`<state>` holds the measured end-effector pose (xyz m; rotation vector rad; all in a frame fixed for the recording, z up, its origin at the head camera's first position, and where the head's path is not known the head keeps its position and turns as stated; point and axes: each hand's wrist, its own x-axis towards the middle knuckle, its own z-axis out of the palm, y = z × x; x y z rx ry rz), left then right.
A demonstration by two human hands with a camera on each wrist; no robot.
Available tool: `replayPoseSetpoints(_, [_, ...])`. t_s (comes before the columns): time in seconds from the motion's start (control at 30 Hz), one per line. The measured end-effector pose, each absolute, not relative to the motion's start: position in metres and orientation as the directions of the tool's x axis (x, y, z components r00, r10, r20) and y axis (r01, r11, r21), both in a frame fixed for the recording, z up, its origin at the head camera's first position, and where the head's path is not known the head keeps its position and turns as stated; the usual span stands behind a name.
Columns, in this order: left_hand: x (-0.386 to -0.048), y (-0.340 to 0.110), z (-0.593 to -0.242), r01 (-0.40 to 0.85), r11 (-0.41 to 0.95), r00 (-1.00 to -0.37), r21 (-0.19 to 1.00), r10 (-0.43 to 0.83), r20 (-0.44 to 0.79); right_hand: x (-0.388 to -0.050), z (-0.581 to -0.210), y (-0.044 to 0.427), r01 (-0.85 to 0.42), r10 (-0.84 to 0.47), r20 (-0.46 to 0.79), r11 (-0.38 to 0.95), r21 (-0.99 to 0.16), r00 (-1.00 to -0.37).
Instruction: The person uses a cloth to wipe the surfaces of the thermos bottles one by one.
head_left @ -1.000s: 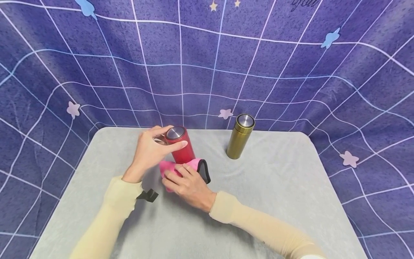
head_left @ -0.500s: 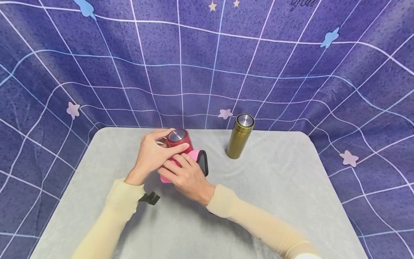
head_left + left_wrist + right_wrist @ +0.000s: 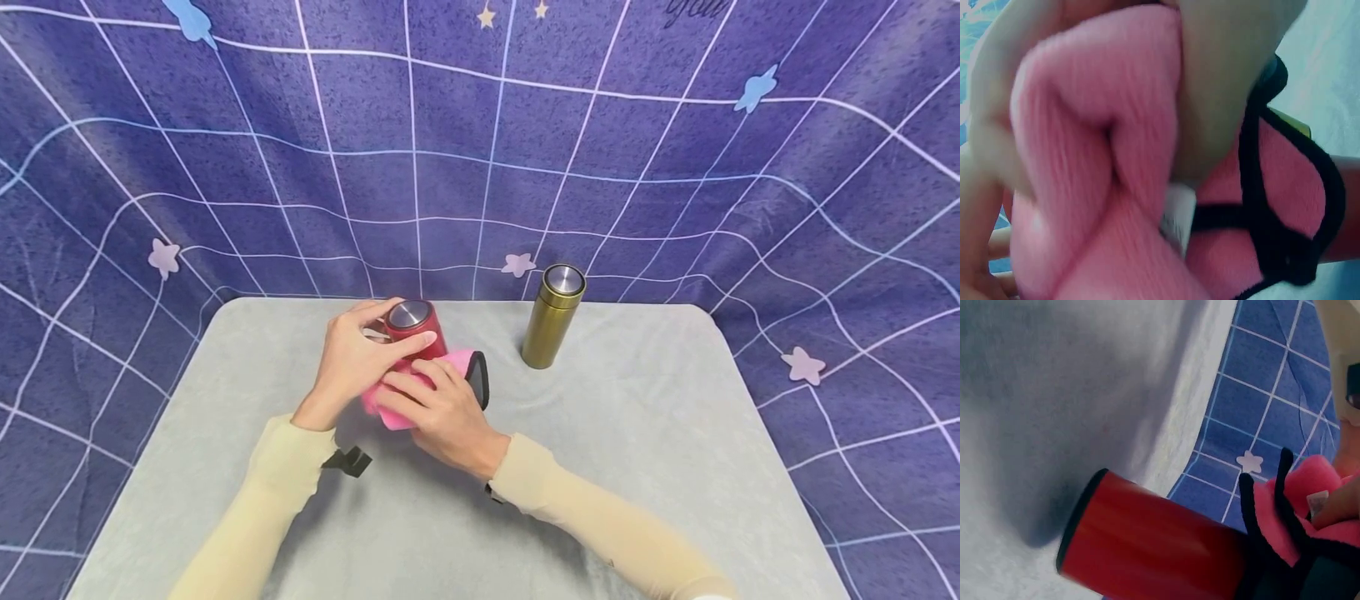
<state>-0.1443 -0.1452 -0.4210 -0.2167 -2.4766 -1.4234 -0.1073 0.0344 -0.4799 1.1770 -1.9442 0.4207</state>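
Note:
In the head view my left hand (image 3: 356,354) grips a red vacuum flask (image 3: 437,332) near its steel-topped lid, thumb on the near side. My right hand (image 3: 446,408) holds a pink plush cloth (image 3: 395,418) with black edging against the flask's body, just below the left thumb. Bunched folds of that cloth (image 3: 1097,144) and a white tag (image 3: 1179,219) fill the left wrist view. The flask's lower body (image 3: 1154,534) and dark base rim show in the right wrist view, tilted, with a shadow on the tabletop beside it. Cloth and fingers hide the flask's middle.
A gold vacuum flask (image 3: 552,325) stands upright on the grey-covered table (image 3: 637,433), to the right of both hands. Behind the table hangs a purple grid-patterned curtain (image 3: 450,183). A dark strap end (image 3: 351,461) sticks out at the left wrist.
The right hand has slid the pink cloth up the red flask toward its lid, then shifted slightly back down. The left hand keeps its grip, with the flask lowered slightly. The gold flask stays put.

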Motion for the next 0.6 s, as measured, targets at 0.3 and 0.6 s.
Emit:
replayPoseSetpoints(0.3, [-0.145, -0.15, -0.428, 0.248, 0.486, -0.951, 0.838, -0.044, 0.307, -0.099, -0.49, 0.07, -0.868, -0.478, 0.788, 0.477, -0.139, -0.389])
replayPoseSetpoints(0.6, [-0.145, -0.153, -0.432, 0.245, 0.446, -0.947, 0.861, -0.081, 0.311, -0.096, -0.495, 0.094, -0.83, -0.374, 0.778, 0.456, -0.32, -0.505])
